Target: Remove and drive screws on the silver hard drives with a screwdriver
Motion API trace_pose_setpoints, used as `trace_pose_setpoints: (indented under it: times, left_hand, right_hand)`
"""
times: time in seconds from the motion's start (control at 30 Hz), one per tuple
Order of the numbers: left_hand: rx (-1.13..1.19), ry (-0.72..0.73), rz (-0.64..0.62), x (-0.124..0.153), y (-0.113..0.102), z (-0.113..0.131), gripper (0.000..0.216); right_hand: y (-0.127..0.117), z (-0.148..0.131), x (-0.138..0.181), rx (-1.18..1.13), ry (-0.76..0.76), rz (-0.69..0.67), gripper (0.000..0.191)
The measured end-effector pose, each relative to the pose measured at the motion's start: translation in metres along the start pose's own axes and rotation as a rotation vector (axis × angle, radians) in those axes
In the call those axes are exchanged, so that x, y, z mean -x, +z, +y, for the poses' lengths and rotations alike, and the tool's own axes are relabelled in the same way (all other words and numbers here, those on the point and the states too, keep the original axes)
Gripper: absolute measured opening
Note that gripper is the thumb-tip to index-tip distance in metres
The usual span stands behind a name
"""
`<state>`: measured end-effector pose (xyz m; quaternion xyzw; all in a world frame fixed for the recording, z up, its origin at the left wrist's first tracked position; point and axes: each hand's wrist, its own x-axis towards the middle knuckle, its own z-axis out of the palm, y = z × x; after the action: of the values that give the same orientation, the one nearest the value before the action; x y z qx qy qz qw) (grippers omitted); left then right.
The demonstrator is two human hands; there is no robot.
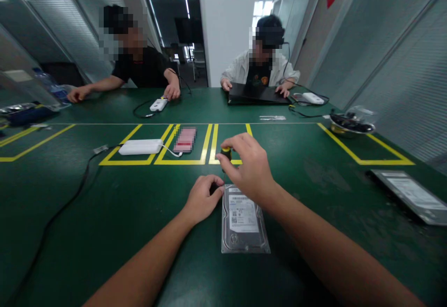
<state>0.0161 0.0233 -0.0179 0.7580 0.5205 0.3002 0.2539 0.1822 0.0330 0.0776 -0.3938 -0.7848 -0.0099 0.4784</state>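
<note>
A silver hard drive (244, 225) lies flat on the green table (104, 214) in front of me, label up. My right hand (249, 169) is closed round the black and yellow handle of a small screwdriver (226, 152), held upright over the drive's far left corner. My left hand (202, 200) rests beside that corner with its fingers curled and pinched at the screwdriver's shaft; the tip is hidden by the fingers.
A white power bank (140, 146) with a cable and a pink item (185, 139) lie in yellow-taped boxes beyond. Another flat drive (408, 195) lies at the right. A bowl of parts (351, 123) stands far right. Two other people sit across the table.
</note>
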Motion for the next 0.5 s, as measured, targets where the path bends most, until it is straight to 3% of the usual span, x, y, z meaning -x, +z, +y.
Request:
trace_pose_setpoints:
  times: [0.5]
  left_hand:
    - [0.017,-0.015,0.012,0.0022,-0.0012,0.0024,0.006]
  right_hand:
    - [-0.0017,0.002,-0.0025,-0.08,-0.035,-0.013,0.011]
